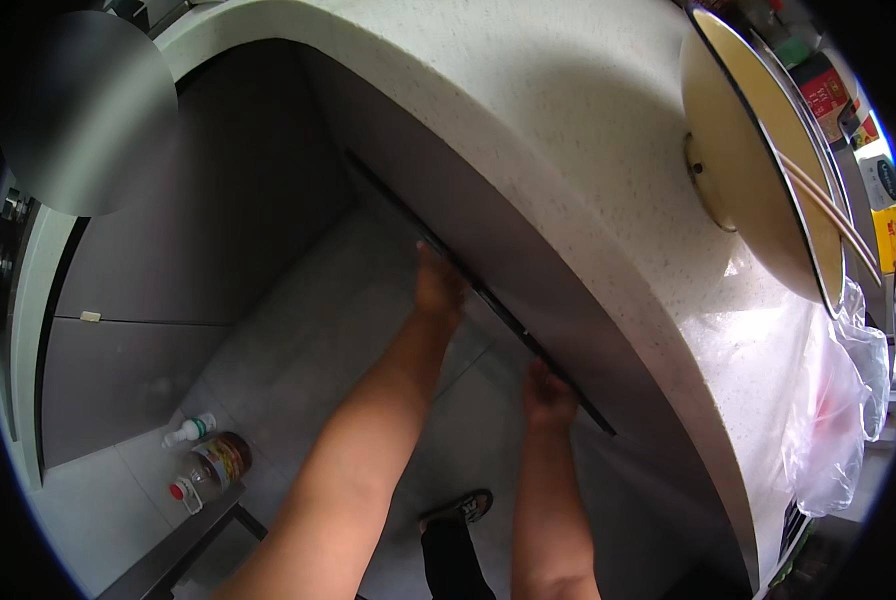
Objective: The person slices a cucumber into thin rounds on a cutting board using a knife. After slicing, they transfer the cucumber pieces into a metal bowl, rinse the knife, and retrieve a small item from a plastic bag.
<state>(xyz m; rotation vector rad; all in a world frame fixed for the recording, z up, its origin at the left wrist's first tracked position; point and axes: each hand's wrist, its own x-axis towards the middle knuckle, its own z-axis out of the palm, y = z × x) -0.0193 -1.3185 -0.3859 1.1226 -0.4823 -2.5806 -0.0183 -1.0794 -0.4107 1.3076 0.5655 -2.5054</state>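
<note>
A long black handle strip (513,322) runs across the front of a grey-brown cabinet (608,340) beneath the pale stone counter. My left hand (440,282) is at the strip's middle, its fingers curled against it and partly hidden. Nearer the strip's close end, my right hand (550,395) grips it from below, fingertips mostly out of sight. Both arms reach down from the lower edge.
On the counter (588,70) stand a large cream enamel bowl (713,130) with chopsticks (823,205) and a clear plastic bag (828,430). A red-capped bottle (203,475) and a small white bottle (190,430) lie on the tiled floor near a dark stool (208,530).
</note>
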